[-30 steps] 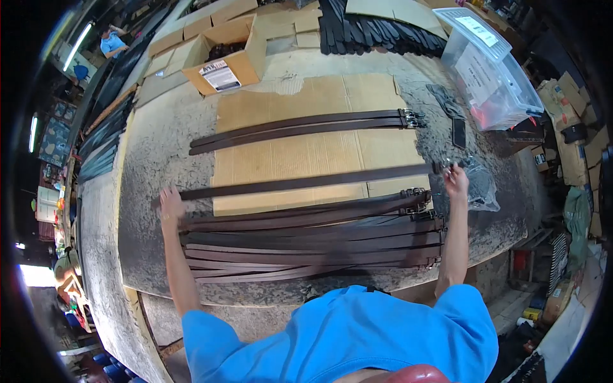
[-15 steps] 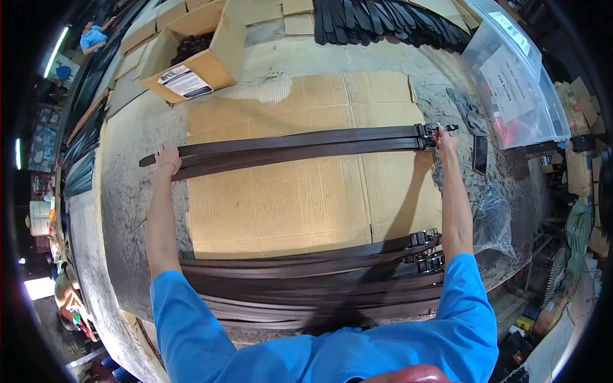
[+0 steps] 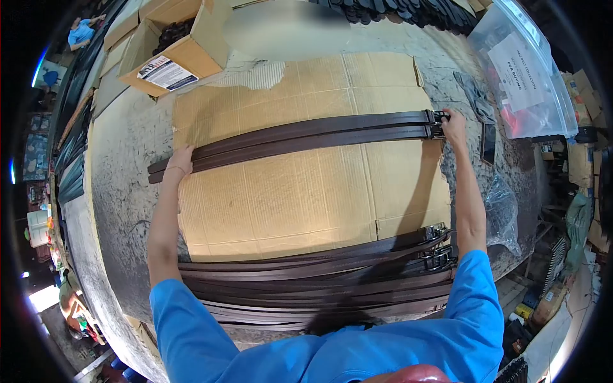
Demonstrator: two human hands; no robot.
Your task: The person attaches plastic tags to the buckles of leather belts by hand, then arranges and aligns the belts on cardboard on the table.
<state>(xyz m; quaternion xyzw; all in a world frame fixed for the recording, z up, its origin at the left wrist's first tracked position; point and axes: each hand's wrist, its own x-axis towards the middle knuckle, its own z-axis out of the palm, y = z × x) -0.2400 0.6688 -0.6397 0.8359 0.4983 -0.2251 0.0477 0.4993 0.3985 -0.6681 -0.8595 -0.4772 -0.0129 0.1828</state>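
Belts (image 3: 357,121) of brown leather, paired across a cardboard sheet (image 3: 281,198), look light and bendy, best held at both ends: the right hand (image 3: 454,126) pinches the buckles (image 3: 435,124) at two o'clock; the left hand (image 3: 181,159) lies near the tips at nine, its grip unclear. At eleven, a carton (image 3: 207,38) holds dark pieces (image 3: 174,35); farther out at two, a clear plastic bin (image 3: 552,118) holds something pink.

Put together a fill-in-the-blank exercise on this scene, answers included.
1. The right hand is at the upper belts' metal ____.
2. Those belts lie across a flat sheet of ____.
3. The label on the clear bin reads "FOR ____".
4. The person's sleeves are ____.

Missing words: buckles; cardboard; BUYING; blue.
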